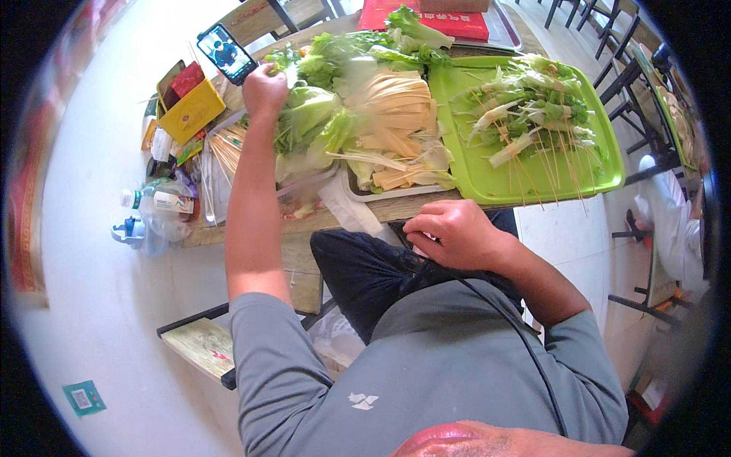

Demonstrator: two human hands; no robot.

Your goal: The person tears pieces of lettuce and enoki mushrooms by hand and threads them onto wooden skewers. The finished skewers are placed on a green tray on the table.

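My left hand [265, 90] reaches to the far left of the table, its curled fingers at the lower corner of a lit smartphone [227, 54] and beside leafy greens [325, 63]; whether it grips either is hidden. My right hand [454, 234] rests over my lap near the table edge, fingers bent; a small pale thing shows under them, unclear. Between the hands, a metal tray [371, 197] bears strips of tofu skin [397, 100] and lettuce leaves. On a green plastic tray [462, 177] to the right lie skewered vegetable rolls [531, 114], their sticks pointing towards me.
Loose bamboo skewers [227, 145], a yellow box [191, 111] and a plastic bottle [165, 201] are at the left. A red box [422, 20] lies at the back. Behind the wooden bench [200, 345] is a wall. Another person's legs [665, 200] show at far right.
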